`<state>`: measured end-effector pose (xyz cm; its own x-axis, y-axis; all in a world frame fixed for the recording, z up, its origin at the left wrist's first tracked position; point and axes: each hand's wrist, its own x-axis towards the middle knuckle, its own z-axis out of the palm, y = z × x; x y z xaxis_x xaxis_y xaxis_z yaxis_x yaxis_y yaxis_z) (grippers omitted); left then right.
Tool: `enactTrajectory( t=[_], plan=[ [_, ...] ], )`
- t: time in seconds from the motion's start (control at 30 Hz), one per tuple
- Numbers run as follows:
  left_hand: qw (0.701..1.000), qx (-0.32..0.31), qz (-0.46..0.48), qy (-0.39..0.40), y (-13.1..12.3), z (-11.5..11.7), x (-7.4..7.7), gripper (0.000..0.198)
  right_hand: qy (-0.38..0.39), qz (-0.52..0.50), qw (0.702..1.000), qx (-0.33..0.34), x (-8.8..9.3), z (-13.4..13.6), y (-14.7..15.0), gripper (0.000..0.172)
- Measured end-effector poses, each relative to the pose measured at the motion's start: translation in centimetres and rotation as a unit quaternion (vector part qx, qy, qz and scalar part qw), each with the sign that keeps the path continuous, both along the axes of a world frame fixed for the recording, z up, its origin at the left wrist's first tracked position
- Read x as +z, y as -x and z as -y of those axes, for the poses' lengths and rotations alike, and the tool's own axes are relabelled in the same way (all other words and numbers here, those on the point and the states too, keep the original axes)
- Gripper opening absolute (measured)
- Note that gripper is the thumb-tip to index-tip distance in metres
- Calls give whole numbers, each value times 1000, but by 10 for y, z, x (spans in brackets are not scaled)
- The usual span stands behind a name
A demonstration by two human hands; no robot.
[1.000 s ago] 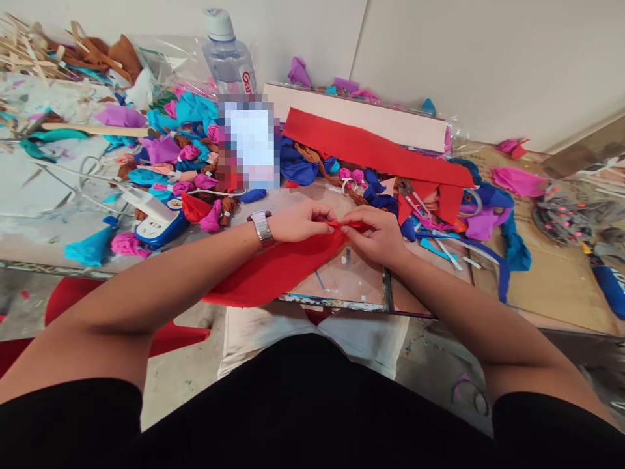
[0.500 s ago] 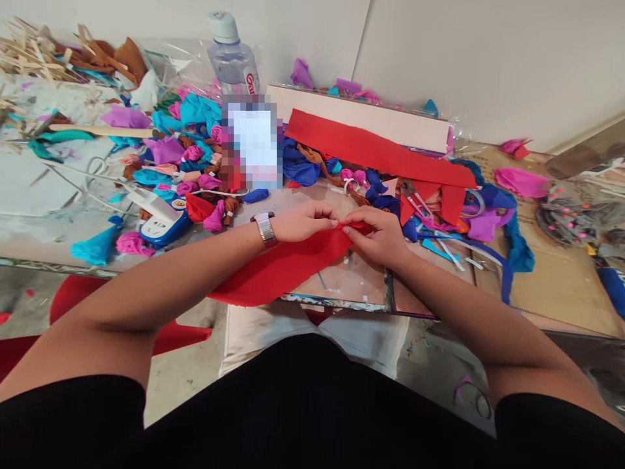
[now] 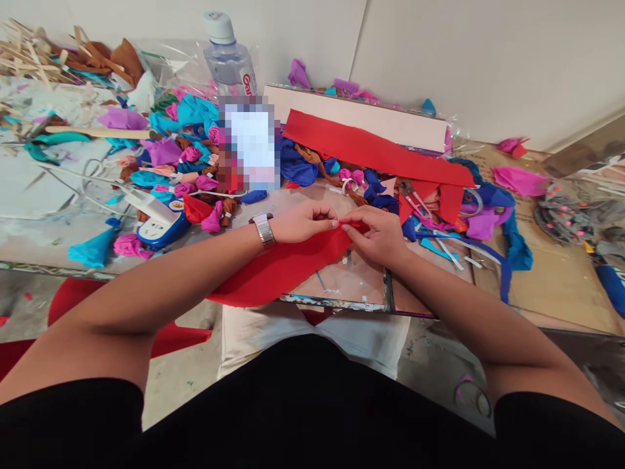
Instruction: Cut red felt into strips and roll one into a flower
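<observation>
A long strip of red fabric (image 3: 283, 270) runs from my fingertips down to the left, across the table edge. Wearing a metal-banded watch (image 3: 264, 229) at the wrist, my left hand (image 3: 307, 221) pinches the top of this strip between thumb and forefinger. My right hand (image 3: 375, 233) pinches it right beside, the fingertips of both hands nearly meeting. The exact fold between the fingers is too small to make out. Behind the hands, another red fabric strip (image 3: 361, 146) lies across the heap, with scissors (image 3: 415, 200) on red scraps at its right.
Rolled and crumpled fabric pieces (image 3: 190, 154) in several colours crowd the back left. A clear bottle (image 3: 229, 62) stands behind a blurred bright screen (image 3: 250, 143). A blue-and-white power strip (image 3: 163, 225) sits left of my wrist. Cardboard (image 3: 556, 273) covers the right side.
Both hands keep their pinch on the red fabric, almost unmoved. The whole view has shifted very slightly.
</observation>
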<state>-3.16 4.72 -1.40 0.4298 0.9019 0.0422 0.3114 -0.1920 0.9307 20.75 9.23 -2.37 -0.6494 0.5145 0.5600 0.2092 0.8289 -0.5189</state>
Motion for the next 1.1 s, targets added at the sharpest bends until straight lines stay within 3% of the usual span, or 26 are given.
enactTrajectory(
  t=[0.43,0.6,0.83,1.1],
  plan=[
    [999,16,-32,-17,1,0,1,48,1,3,1000,-8,2,0,1,11],
    [999,31,-22,-22,1,2,3,56,62,-24,998,-21,1,0,2,11],
    [998,25,-56,-35,1,5,4,46,140,-40,988,-58,-4,0,5,14],
    [996,23,-60,-53,-2,5,0,48,110,-29,992,-49,-3,2,5,13]
  ],
)
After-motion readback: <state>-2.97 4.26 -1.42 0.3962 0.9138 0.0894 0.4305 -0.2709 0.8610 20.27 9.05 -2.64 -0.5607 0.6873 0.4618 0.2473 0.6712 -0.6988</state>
